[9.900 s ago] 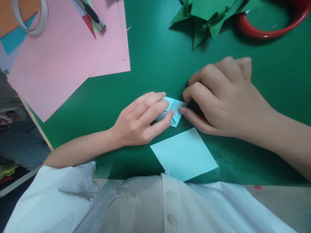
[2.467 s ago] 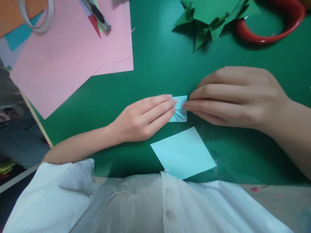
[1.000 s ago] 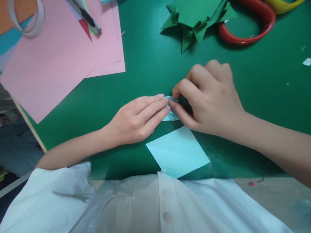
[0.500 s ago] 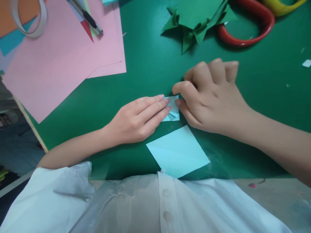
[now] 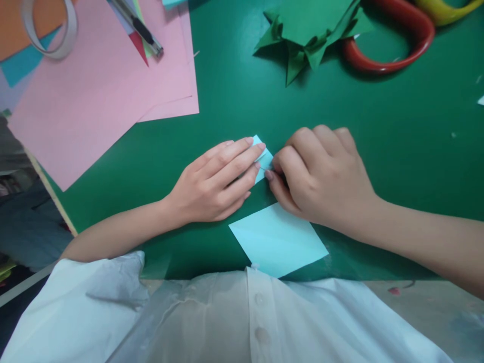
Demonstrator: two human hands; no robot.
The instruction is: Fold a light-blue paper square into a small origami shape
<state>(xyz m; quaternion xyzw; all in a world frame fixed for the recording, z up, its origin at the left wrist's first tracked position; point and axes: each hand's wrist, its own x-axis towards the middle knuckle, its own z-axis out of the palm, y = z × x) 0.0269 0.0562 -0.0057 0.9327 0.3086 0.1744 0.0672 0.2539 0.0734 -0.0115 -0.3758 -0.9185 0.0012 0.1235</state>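
A small folded piece of light-blue paper (image 5: 266, 160) lies on the green table between my hands. My left hand (image 5: 215, 179) rests palm down with its fingers stretched out, their tips pressing on the paper's left part and hiding some of it. At the paper's right corner, the thumb and index finger of my right hand (image 5: 321, 174) pinch together, the other fingers curled in. Just below lies a flat light-blue paper square (image 5: 280, 242), its upper right edge partly covered by my right hand.
Pink paper sheets (image 5: 98, 96) lie at the upper left with a utility knife (image 5: 143, 33) and a pale ring-shaped band (image 5: 68, 43) on them. A green folded-paper piece (image 5: 302, 45) and red-handled scissors (image 5: 389, 65) are at the top. The green table's (image 5: 408, 131) near edge meets my shirt.
The folded paper has turned so that a corner points up. My right hand has moved down, its raised fingers now curled, and pinches the paper's right corner. My left fingers have shifted slightly.
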